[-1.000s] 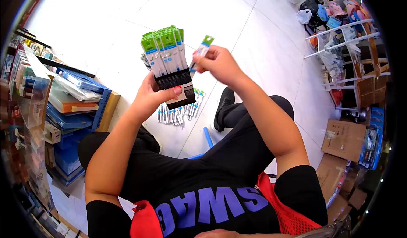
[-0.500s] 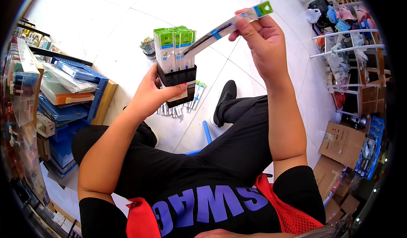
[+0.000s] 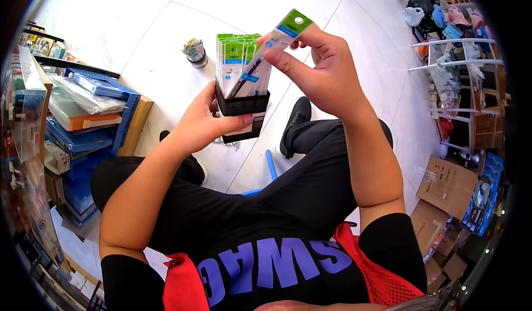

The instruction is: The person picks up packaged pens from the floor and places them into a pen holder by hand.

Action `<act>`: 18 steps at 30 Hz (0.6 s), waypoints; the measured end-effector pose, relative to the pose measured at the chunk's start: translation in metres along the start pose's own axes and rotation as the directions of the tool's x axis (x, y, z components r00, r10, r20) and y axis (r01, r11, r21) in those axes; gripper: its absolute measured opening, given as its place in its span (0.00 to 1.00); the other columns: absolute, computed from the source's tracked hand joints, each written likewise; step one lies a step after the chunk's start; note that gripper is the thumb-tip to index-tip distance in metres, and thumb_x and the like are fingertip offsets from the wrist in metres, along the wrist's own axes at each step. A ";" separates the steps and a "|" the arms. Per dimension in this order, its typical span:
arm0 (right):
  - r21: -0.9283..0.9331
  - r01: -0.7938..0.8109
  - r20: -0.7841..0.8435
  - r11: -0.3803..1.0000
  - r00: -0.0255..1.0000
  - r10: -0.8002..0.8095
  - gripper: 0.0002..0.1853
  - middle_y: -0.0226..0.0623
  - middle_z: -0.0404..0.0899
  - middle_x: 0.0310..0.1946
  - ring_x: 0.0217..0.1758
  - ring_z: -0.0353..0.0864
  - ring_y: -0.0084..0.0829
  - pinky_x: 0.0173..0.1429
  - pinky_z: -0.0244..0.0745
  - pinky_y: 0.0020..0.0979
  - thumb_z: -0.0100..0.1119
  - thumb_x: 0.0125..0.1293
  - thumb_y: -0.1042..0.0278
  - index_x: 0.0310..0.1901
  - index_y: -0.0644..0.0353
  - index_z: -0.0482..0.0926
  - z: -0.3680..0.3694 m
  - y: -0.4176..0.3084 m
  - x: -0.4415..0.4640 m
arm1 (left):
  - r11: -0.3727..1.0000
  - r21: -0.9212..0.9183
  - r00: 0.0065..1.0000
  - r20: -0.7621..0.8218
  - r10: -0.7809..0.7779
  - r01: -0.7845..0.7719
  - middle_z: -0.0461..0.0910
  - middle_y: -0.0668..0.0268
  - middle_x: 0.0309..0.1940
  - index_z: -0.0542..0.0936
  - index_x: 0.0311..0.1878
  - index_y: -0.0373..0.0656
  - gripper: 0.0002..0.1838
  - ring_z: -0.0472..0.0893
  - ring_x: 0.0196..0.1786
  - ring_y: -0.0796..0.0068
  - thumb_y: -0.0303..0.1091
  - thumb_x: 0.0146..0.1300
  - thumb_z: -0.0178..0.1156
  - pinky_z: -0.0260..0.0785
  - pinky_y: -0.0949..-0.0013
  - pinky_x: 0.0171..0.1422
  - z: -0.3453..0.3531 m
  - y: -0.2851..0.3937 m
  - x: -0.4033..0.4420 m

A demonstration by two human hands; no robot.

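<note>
My left hand [image 3: 202, 124] is wrapped round a black mesh holder [image 3: 241, 105], its thumb across the pale front. Upright in the holder stand several clear packets with green tops [image 3: 233, 53]. Between the thumb and fingers of my right hand [image 3: 318, 67], a slim packet with a green top [image 3: 293, 24] and a dark pen-like item inside is pinched. This packet is tilted, its lower end in front of the others at the holder's mouth. Whether that end is inside the rim I cannot tell.
A small round container [image 3: 196, 55] stands on the floor behind the holder. Stacked blue folders [image 3: 83, 139] are at the left. White racks [image 3: 451, 67] and cardboard boxes [image 3: 448, 183] line the right. A blue bar [image 3: 271, 164] lies between my legs.
My right hand first raised the packet to the upper right, then brought it back left and down to the holder. The holder has shifted slightly right in view, now covering most packets on the floor.
</note>
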State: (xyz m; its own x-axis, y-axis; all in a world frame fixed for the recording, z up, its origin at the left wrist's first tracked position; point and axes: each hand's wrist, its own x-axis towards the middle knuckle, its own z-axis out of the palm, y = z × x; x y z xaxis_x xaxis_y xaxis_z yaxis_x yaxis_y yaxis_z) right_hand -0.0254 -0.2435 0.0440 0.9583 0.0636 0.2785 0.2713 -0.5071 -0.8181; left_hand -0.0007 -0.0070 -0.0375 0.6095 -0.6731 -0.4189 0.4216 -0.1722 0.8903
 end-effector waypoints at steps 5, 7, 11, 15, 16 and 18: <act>-0.388 0.200 -0.033 0.899 0.973 -0.231 0.12 0.35 0.77 0.59 0.67 0.69 0.35 0.70 0.65 0.38 0.75 0.62 0.64 0.47 0.52 0.91 0.005 -0.005 0.001 | 0.999 0.046 0.999 0.038 -0.001 -0.001 0.81 0.56 0.57 0.67 0.69 0.34 0.45 0.80 0.59 0.68 0.41 0.52 0.80 0.72 0.63 0.66 0.000 -0.008 -0.002; -0.379 0.191 -0.011 0.905 0.977 -0.211 0.13 0.39 0.74 0.62 0.69 0.67 0.38 0.72 0.63 0.40 0.75 0.62 0.64 0.48 0.53 0.90 0.002 -0.011 0.003 | 1.000 0.030 0.998 0.060 -0.003 0.001 0.81 0.56 0.57 0.67 0.70 0.34 0.46 0.80 0.59 0.68 0.41 0.52 0.80 0.72 0.64 0.66 0.002 -0.007 -0.003; -0.218 0.106 0.068 0.970 0.993 -0.094 0.15 0.48 0.70 0.67 0.72 0.63 0.46 0.75 0.58 0.45 0.74 0.61 0.65 0.50 0.55 0.89 -0.010 -0.019 0.018 | 0.999 -0.040 0.995 0.094 -0.017 0.021 0.81 0.59 0.57 0.66 0.71 0.38 0.45 0.82 0.58 0.69 0.35 0.53 0.80 0.75 0.64 0.64 0.002 -0.010 -0.002; -0.183 0.063 0.073 0.981 0.996 -0.050 0.16 0.54 0.67 0.71 0.74 0.62 0.51 0.77 0.56 0.49 0.73 0.62 0.67 0.51 0.57 0.88 -0.013 -0.030 0.020 | 1.000 -0.011 0.995 0.101 0.015 -0.014 0.82 0.60 0.57 0.67 0.71 0.37 0.46 0.82 0.58 0.70 0.37 0.52 0.80 0.74 0.64 0.64 0.003 -0.009 -0.003; -0.179 0.058 0.046 0.982 0.998 -0.050 0.15 0.53 0.68 0.70 0.74 0.62 0.50 0.77 0.56 0.48 0.73 0.62 0.67 0.51 0.57 0.88 -0.012 -0.031 0.020 | 1.000 0.001 0.994 0.103 0.031 -0.031 0.82 0.59 0.56 0.66 0.71 0.36 0.46 0.81 0.58 0.70 0.39 0.52 0.81 0.74 0.64 0.64 0.003 -0.011 -0.002; -0.169 0.049 -0.008 0.984 0.999 -0.051 0.15 0.51 0.69 0.69 0.72 0.64 0.48 0.76 0.57 0.48 0.72 0.63 0.67 0.50 0.58 0.87 -0.009 -0.032 0.020 | 0.999 0.020 0.993 0.108 0.037 -0.039 0.82 0.59 0.56 0.66 0.71 0.35 0.47 0.81 0.58 0.70 0.40 0.52 0.81 0.73 0.64 0.65 0.002 -0.012 0.000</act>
State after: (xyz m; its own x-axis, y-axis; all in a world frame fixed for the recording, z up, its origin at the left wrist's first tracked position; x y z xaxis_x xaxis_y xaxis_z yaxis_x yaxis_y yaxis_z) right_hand -0.0155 -0.2339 0.0808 0.9426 0.0826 0.3236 0.2988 -0.6416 -0.7065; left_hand -0.0076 -0.0064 -0.0481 0.5489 -0.7525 -0.3639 0.3841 -0.1596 0.9094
